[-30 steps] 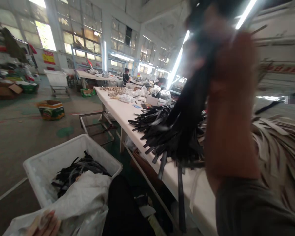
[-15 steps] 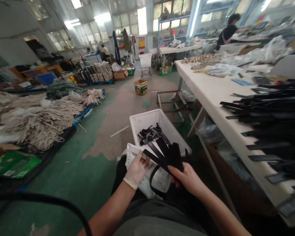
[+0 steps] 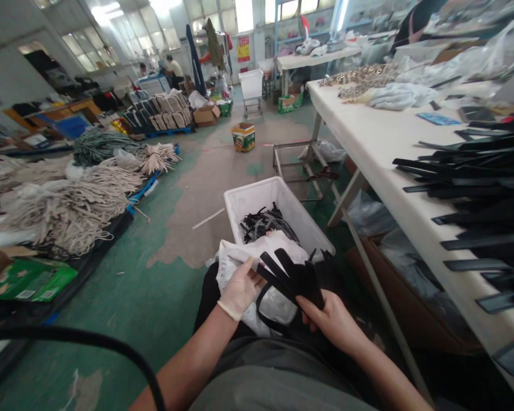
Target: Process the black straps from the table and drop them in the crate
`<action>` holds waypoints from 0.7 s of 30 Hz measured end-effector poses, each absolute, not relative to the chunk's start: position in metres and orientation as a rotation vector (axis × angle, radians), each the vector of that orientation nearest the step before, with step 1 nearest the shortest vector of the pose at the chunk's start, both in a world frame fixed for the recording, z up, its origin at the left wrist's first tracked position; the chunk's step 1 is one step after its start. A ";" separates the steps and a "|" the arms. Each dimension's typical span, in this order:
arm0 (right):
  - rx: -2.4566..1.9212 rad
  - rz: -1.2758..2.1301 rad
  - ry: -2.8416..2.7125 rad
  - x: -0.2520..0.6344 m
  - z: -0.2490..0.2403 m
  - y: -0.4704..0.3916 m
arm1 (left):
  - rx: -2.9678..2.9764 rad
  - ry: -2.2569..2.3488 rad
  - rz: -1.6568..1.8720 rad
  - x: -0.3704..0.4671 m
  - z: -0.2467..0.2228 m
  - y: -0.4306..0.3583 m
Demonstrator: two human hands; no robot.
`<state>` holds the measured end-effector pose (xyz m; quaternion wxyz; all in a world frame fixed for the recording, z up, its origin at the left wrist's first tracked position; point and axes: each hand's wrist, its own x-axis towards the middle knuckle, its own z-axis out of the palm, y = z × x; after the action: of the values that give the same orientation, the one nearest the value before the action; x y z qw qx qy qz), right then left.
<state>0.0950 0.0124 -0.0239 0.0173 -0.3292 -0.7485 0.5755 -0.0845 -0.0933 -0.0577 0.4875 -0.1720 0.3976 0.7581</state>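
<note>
White plastic (image 3: 232, 254) lies over the lap beneath a fan of black strips (image 3: 307, 281), gripped in the closed fingers of the right hand (image 3: 334, 319); the left hand (image 3: 240, 289) bends its fingers near the tips, grip unclear. Beyond sits a white tub (image 3: 257, 187), beside a long table (image 3: 360, 128)

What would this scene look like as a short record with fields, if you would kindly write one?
Right hand: grips a fan of black strips, the hand at their lower end
Left hand: pale-gloved hand by the strip tips; contact unclear
Lap: crumpled white sheeting
Ahead: white bin with tangled dark strips
Right side: table bearing a black strip pile and white gloves
Left side: heaped beige cords
</note>
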 end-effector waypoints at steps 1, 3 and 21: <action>-1.019 1.785 -2.330 0.095 -0.024 0.012 | -0.418 0.966 1.836 -0.085 -0.059 -0.094; -1.014 1.787 -2.332 0.095 -0.023 0.012 | -0.427 0.937 1.829 -0.086 -0.060 -0.095; -0.993 1.559 -2.449 0.096 -0.040 0.012 | -0.359 1.110 1.817 -0.084 -0.069 -0.096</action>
<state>0.0963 0.0124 -0.0398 0.0368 -0.3234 -0.7976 0.5079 -0.0839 -0.0958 -0.0689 0.4715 -0.1467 0.4534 0.7421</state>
